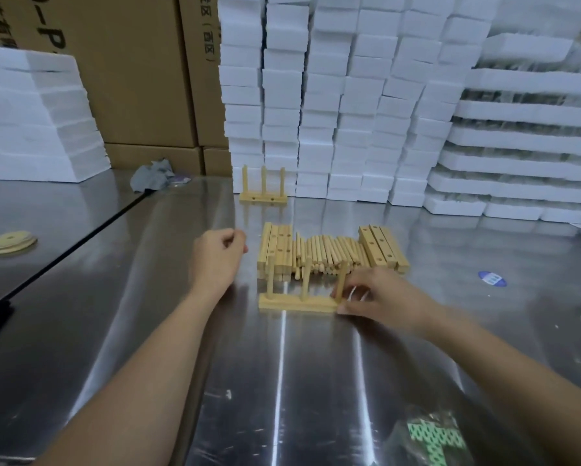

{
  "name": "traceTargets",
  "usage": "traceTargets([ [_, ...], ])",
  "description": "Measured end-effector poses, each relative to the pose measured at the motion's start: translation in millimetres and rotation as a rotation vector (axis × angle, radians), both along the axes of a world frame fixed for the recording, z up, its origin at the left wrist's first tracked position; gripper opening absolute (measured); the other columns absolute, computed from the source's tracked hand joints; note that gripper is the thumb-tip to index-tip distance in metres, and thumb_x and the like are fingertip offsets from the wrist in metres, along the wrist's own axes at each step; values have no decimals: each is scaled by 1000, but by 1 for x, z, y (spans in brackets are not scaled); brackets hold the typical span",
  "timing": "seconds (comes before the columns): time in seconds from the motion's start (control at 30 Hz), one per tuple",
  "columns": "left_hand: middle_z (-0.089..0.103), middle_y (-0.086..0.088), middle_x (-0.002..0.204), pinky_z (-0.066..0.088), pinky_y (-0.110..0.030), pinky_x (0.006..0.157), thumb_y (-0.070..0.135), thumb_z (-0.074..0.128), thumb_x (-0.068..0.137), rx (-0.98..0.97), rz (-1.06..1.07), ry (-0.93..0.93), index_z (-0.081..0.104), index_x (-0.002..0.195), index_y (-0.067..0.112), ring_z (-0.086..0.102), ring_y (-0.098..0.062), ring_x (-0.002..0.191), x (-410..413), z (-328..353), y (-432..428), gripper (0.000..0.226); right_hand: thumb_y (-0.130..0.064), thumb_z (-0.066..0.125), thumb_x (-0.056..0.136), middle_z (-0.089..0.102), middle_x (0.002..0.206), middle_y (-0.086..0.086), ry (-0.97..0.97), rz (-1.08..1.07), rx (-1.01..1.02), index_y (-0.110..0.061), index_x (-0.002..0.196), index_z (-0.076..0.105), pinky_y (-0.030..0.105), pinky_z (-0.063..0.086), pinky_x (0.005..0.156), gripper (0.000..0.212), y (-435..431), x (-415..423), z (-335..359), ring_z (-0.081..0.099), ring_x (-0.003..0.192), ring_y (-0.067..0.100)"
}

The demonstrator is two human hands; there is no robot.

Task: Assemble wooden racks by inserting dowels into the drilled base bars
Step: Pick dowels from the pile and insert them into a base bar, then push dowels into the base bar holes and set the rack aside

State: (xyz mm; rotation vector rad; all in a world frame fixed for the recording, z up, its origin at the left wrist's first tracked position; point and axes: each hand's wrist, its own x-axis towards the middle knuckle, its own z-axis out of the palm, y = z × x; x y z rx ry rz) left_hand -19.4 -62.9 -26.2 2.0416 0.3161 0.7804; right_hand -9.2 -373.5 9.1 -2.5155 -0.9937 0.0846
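A wooden base bar (295, 303) lies on the steel table with three dowels standing upright in it. My right hand (379, 297) pinches the rightmost dowel (341, 280) and touches the bar's right end. My left hand (218, 260) hovers to the left of the parts with fingers loosely curled, holding nothing. Behind the bar lies a pile of loose dowels (329, 252), flanked by a stack of drilled bars (277, 247) on its left and more bars (383, 247) on its right. A finished rack (263, 190) stands farther back.
Stacks of white foam blocks (349, 95) and cardboard boxes (131, 68) wall off the back. A roll of tape (11, 242) lies far left, a crumpled grey cloth (152, 174) at the back, a blue sticker (492, 279) at right, a green-patterned bag (433, 438) near the front.
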Motion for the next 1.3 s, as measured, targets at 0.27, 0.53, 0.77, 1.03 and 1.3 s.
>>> traceTargets([
  [0.27, 60, -3, 52, 45, -36, 65, 28, 54, 92, -379, 173, 54, 70, 57, 15, 57, -30, 58, 14, 3, 13, 40, -22, 79, 93, 75, 96, -8, -73, -2, 188, -26, 99, 78, 27, 55, 80, 7, -1, 24, 55, 70, 88, 8],
  [0.53, 71, -6, 71, 46, -35, 64, 42, 48, 97, -310, 385, 142, 74, 81, 13, 68, -35, 72, 30, 12, 6, 42, -21, 80, 94, 79, 99, 3, -21, -388, 211, -15, 103, 82, 27, 60, 78, 11, 45, 161, 82, 77, 85, 13],
  [0.77, 69, -12, 71, 44, -35, 61, 40, 47, 97, -310, 413, 101, 72, 82, 9, 64, -36, 66, 42, 10, 10, 42, -6, 76, 94, 77, 109, 19, 125, -412, 179, 1, 105, 80, 37, 62, 94, 14, 142, 228, 43, 77, 98, 31],
  [1.03, 67, -12, 69, 47, -36, 65, 39, 48, 97, -296, 407, 99, 70, 79, 11, 67, -37, 72, 46, 8, 9, 40, 1, 72, 89, 78, 99, 21, 132, -423, 117, 6, 104, 79, 40, 60, 99, 18, 190, 261, 17, 75, 97, 28],
  [1.3, 67, -13, 69, 49, -36, 63, 38, 48, 97, -283, 401, 105, 71, 80, 11, 66, -37, 71, 46, 9, 9, 39, 2, 76, 90, 75, 110, 21, 106, -457, 201, 4, 111, 74, 43, 61, 95, 21, 203, 276, 12, 75, 102, 36],
])
